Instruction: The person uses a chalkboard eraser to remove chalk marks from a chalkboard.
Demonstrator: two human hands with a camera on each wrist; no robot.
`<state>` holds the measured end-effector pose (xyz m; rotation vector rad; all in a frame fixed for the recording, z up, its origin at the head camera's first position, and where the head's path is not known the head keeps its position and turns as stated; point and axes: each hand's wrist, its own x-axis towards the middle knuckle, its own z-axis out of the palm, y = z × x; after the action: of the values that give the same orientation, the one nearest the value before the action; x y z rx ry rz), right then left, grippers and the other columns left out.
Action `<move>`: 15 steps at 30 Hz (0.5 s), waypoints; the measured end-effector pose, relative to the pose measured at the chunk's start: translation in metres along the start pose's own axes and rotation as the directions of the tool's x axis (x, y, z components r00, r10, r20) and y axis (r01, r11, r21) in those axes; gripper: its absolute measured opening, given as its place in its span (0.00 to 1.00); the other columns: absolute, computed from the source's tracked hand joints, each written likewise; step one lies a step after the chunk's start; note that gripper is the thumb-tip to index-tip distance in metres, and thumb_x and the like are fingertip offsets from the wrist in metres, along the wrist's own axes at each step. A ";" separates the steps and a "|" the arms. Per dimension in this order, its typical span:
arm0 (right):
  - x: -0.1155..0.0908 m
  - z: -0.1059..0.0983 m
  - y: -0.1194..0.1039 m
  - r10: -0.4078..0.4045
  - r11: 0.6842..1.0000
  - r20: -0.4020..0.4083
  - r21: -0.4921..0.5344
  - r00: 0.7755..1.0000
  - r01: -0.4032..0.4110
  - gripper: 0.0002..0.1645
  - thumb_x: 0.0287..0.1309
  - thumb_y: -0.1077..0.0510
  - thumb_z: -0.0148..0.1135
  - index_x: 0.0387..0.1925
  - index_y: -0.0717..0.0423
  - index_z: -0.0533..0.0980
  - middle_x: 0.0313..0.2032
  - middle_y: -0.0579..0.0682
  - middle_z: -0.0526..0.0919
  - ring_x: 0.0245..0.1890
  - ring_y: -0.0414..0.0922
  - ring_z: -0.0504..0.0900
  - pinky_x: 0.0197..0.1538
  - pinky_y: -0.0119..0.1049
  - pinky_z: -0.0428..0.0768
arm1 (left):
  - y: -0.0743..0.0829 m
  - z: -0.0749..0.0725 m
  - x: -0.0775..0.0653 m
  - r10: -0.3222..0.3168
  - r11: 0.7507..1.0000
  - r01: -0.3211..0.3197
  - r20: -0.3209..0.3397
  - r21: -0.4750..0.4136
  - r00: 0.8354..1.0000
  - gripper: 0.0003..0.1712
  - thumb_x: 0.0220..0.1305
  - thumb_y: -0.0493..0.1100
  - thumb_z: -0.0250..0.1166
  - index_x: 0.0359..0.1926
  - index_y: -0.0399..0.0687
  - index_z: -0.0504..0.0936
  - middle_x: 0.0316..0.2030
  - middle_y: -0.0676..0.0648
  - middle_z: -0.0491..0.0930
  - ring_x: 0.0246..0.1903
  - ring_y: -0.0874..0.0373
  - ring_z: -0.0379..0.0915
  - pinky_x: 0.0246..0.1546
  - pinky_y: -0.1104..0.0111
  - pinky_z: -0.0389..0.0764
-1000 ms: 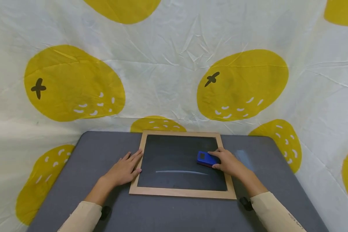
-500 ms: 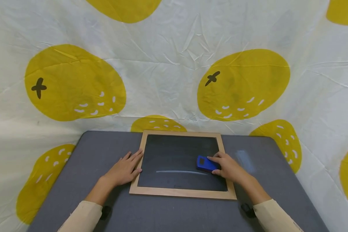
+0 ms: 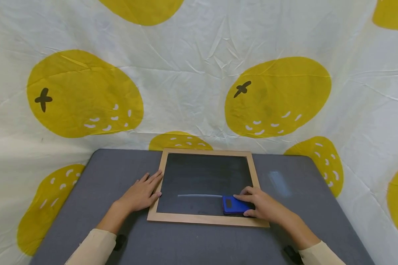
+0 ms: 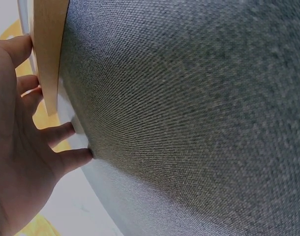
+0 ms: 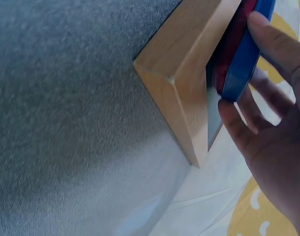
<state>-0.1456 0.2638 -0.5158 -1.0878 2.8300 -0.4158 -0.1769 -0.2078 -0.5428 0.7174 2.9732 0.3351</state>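
A small chalkboard (image 3: 199, 173) in a light wooden frame lies on the grey table. My right hand (image 3: 263, 204) grips a blue chalkboard eraser (image 3: 233, 206) between thumb and fingers, near the board's lower right corner. In the right wrist view the eraser (image 5: 243, 64) shows a dark red felt side turned to the board. A thin white chalk line (image 3: 199, 195) runs across the lower part of the board and ends at the eraser's upper left corner. Spread out, the fingers of my left hand (image 3: 140, 193) rest on the left side of the frame (image 4: 46, 54).
A pale chalky smudge (image 3: 279, 184) marks the table (image 3: 199, 244) right of the board. Behind the table hangs a white cloth (image 3: 185, 84) with large yellow fruit prints. The board's far edge lies close to that cloth.
My right hand has drawn the eraser down the board toward me, over the right end of the chalk line, which now looks shorter. The left hand has stayed on the frame.
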 end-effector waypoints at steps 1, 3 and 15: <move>-0.001 0.000 0.000 -0.013 1.000 0.007 0.015 1.000 0.013 0.34 0.57 0.51 0.77 0.65 0.53 0.80 0.51 0.51 0.81 0.48 0.46 0.79 0.49 0.44 0.82 | 0.000 0.000 0.000 0.000 1.000 0.000 -0.001 0.000 1.000 0.40 0.77 0.55 0.57 0.82 0.49 0.56 0.82 0.46 0.53 0.74 0.26 0.56 0.64 0.28 0.64; -0.004 -0.001 0.001 -0.032 0.998 0.014 0.046 0.999 0.031 0.34 0.57 0.50 0.77 0.65 0.52 0.80 0.51 0.50 0.81 0.49 0.46 0.79 0.50 0.44 0.82 | 0.000 0.000 0.000 0.000 1.000 0.000 0.000 0.000 1.000 0.40 0.77 0.55 0.57 0.82 0.49 0.56 0.82 0.46 0.53 0.74 0.26 0.56 0.64 0.28 0.64; -0.003 0.001 0.000 -0.038 0.997 -0.020 0.062 0.999 0.039 0.36 0.54 0.46 0.78 0.64 0.52 0.81 0.49 0.47 0.80 0.46 0.42 0.76 0.48 0.39 0.80 | 0.000 -0.002 0.001 0.003 1.000 -0.003 0.006 -0.018 1.000 0.40 0.76 0.55 0.58 0.82 0.48 0.57 0.81 0.46 0.54 0.74 0.26 0.55 0.64 0.28 0.64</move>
<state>-0.1427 0.2655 -0.5166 -1.1341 2.7952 -0.5164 -0.1775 -0.2079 -0.5406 0.7201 2.9597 0.3591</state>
